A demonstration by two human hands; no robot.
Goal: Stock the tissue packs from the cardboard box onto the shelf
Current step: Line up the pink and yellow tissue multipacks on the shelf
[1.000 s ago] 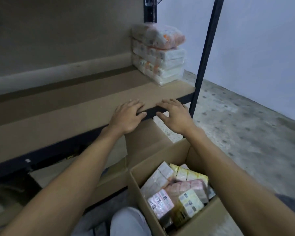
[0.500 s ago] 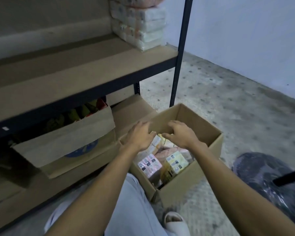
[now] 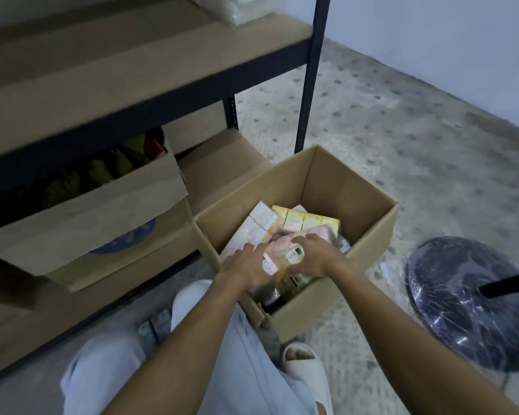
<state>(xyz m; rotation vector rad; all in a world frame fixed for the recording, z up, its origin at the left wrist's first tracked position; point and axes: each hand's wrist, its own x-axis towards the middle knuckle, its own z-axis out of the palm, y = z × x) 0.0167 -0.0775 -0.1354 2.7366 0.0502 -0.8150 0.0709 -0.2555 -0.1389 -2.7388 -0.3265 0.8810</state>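
Observation:
An open cardboard box [image 3: 369, 232] stands on the floor in front of me, holding several tissue packs in white, yellow [image 3: 304, 220] and pink wrapping. Both my hands are down inside it. My left hand [image 3: 246, 269] and my right hand [image 3: 313, 259] lie on either side of a pink tissue pack [image 3: 282, 247], fingers curled around it. The brown shelf [image 3: 132, 70] runs across the upper left, with a stack of tissue packs [image 3: 246, 9] at its right end, partly cut off by the frame's top.
Under the shelf sit other cardboard boxes [image 3: 81, 223], one holding dark green and red items. A black shelf post [image 3: 312, 73] rises just behind the box. A plastic-wrapped fan base [image 3: 468, 301] stands on the floor at right. My knees and a white slipper [image 3: 304, 363] are below.
My hands have left the shelf's front edge, dropped into the box and closed around the pink pack. The view has tilted downward.

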